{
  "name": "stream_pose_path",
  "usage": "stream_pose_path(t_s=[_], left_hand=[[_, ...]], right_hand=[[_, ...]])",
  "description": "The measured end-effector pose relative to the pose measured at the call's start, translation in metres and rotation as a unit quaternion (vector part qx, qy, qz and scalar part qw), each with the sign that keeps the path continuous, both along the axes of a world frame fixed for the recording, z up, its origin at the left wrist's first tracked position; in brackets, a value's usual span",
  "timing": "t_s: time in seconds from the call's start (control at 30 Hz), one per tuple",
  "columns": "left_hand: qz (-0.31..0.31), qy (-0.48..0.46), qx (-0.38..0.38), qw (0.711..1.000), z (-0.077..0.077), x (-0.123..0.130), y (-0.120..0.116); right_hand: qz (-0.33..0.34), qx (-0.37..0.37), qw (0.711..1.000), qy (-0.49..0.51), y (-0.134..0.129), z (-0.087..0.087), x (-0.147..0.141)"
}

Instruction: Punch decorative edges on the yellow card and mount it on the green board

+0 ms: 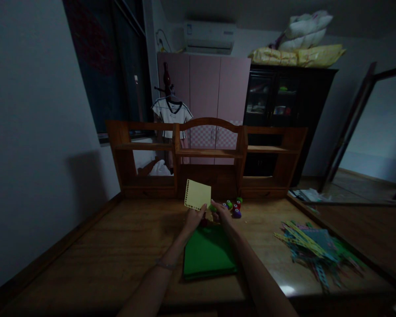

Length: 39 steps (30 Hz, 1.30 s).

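Observation:
A pale yellow sheet of loose-leaf paper [198,194] is tilted up above the desk, with punched holes along its left and bottom edges. My left hand [195,216] pinches it at the lower edge, thumb on the front. Close to the sheet's lower right corner is my right hand [222,213], its fingers closed; a bit of green shows at the fingertips, too small and dark to name. Below both hands lies a green folder or pad [209,253]. Just beyond my right hand stand several small toys with big eyes [236,213], in purple, red and green.
Cut paper strips [303,240] in yellow, blue and pink are heaped on the right of the wooden desk [135,246]. A wooden shelf unit [209,153] runs along the desk's back edge. A raised rim borders the left side.

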<state>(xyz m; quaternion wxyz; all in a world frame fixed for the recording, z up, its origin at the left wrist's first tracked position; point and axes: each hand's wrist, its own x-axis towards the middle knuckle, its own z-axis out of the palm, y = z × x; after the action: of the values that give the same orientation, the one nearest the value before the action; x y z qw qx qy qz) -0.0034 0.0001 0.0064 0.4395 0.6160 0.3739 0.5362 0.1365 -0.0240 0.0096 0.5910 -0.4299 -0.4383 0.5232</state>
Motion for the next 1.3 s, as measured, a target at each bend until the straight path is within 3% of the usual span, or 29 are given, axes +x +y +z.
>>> stream_pose_path(t_s=[0.23,0.6,0.8,1.03,1.3], left_hand=[[-0.008,-0.017,0.036,0.999,0.001,0.001,0.000],[-0.009,0.054,0.080,0.995,-0.005,-0.003,0.006],[-0.012,0.053,0.067,0.996,-0.004,-0.004,0.003],[-0.034,0.016,0.061,0.997,0.004,-0.003,-0.003],[-0.027,0.009,0.076,0.997,0.001,-0.003,-0.001]], right_hand=[[0.042,0.004,0.999,0.009,-0.006,0.002,-0.001],[0.057,-0.003,0.998,0.003,-0.003,-0.003,-0.003],[0.091,0.007,0.996,0.011,-0.005,-0.002,-0.002],[0.078,0.009,0.997,0.006,-0.009,0.003,-0.005],[0.058,0.029,0.998,-0.016,-0.010,0.006,-0.006]])
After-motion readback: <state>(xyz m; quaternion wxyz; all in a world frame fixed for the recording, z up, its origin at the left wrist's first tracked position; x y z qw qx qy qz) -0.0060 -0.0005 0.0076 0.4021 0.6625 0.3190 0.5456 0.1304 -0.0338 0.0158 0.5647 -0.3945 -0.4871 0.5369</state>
